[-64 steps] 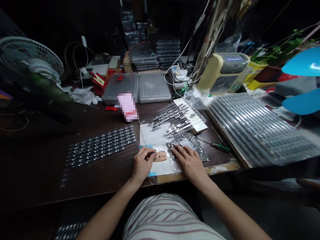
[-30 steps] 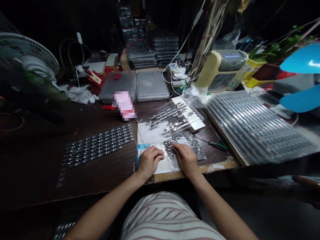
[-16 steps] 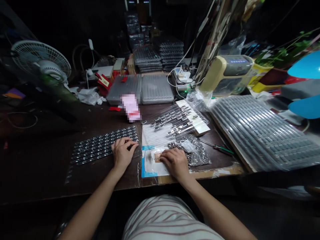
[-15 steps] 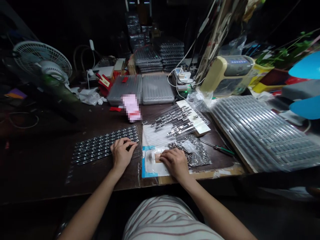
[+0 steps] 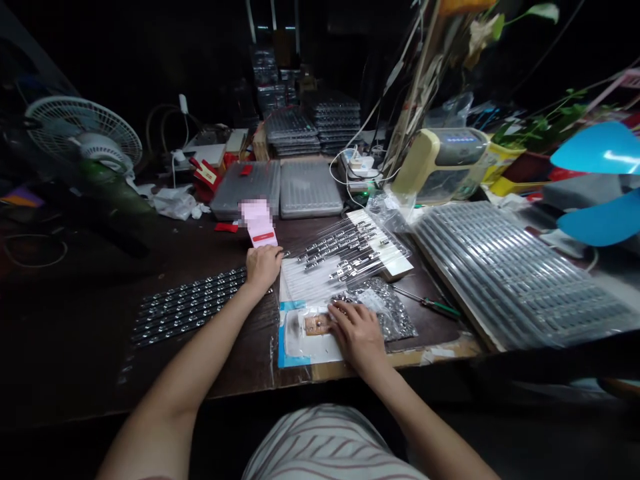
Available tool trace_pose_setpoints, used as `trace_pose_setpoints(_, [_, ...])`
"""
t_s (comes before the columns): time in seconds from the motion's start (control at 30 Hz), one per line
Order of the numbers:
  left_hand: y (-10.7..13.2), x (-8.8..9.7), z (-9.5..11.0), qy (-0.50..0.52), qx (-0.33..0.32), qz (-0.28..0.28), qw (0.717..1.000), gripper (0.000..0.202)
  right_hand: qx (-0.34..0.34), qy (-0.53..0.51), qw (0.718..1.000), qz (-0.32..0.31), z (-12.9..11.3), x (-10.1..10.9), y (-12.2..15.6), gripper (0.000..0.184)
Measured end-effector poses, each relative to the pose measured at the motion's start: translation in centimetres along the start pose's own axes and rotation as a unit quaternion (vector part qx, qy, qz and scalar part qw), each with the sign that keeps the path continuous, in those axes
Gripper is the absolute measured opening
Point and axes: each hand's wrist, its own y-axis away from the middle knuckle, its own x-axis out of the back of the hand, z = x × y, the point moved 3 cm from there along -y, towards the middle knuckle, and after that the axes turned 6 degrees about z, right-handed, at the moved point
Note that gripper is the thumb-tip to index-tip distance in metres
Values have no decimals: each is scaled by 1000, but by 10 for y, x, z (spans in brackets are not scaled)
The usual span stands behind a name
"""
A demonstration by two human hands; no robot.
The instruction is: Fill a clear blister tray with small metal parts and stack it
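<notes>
Tan block (image 5: 315, 325) beside right hand (image 5: 359, 333), fingers loosely parted, left hand (image 5: 263, 268) now farther forward by pink paper (image 5: 259, 223), its hold unclear.

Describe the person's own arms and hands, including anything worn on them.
The left hand and right hand are both ungloved, with no ring or watch that can be made out. The left forearm and right forearm are bare, with no sleeve over them. The garment on the torso is pale with thin reddish-brown stripes; its sleeves cannot be clearly seen.
</notes>
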Motion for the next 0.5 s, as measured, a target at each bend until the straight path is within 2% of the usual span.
trace_pose_setpoints(0.1, [-14,-10,7,-9,-8,-14,1000,15,3,57,998,-10,19,10,15,27])
trace_pose_setpoints(0.2, [-7,-2,8,4,12,-4,1000,15,0,57,998,-15,31,9,27,24])
trace_pose_setpoints(0.3, [19,11,9,138,55,-17,989,18,-14,19,1000,9,35,1,27,20])
trace_pose_setpoints(0.4, [59,20,19,316,68,-89,942,26,-35,-16,999,28,35,-8,19,18])
trace_pose_setpoints(0.43, [73,22,24,345,69,-110,930,26,-40,-22,998,31,35,-10,16,18])
trace_pose_setpoints(0.5, [98,23,35,355,60,-128,924,21,-47,-32,998,37,35,-10,11,17])
